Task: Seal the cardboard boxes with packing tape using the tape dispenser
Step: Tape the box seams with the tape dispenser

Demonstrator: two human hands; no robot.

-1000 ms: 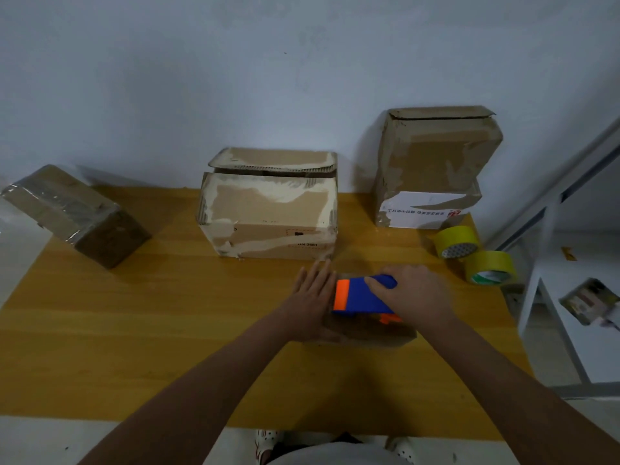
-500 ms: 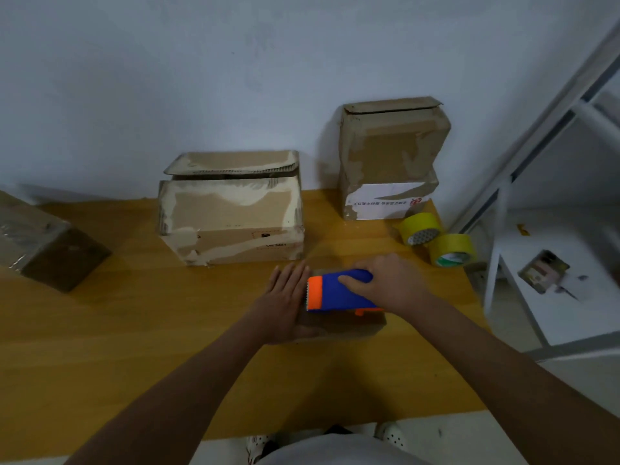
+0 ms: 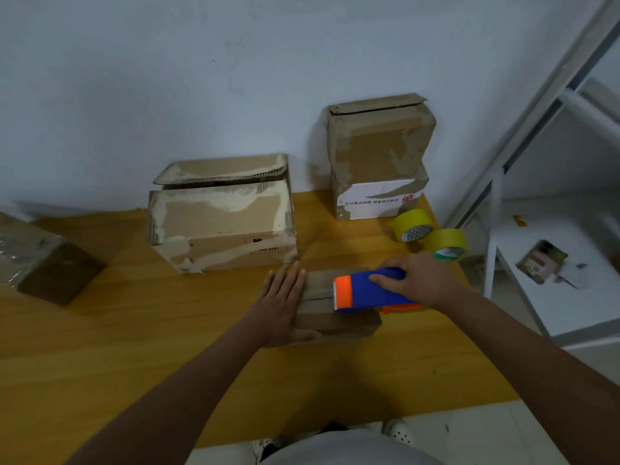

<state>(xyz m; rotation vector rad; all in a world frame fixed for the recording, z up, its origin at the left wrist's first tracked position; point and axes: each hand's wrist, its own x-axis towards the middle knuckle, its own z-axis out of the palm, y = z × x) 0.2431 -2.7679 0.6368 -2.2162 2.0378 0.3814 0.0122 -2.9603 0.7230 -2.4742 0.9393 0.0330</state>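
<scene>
Head view: a small box (image 3: 335, 313) lies flat on the table (image 3: 100, 347), in front of the big box (image 3: 221, 226), its long axis running left to right. The left hand (image 3: 281, 303) rests flat, fingers straight, on the small box's left end, holding it down. The right hand (image 3: 422, 280) grips the dispenser (image 3: 365, 290), which sits on the small box's right half, its orange toothed end pointing left toward the left hand. A seam runs lengthwise along the small box's top, so the next stroke likely follows that axis, and the right hand must drive it. Two tape rolls (image 3: 431, 234) lie just behind the right hand.
</scene>
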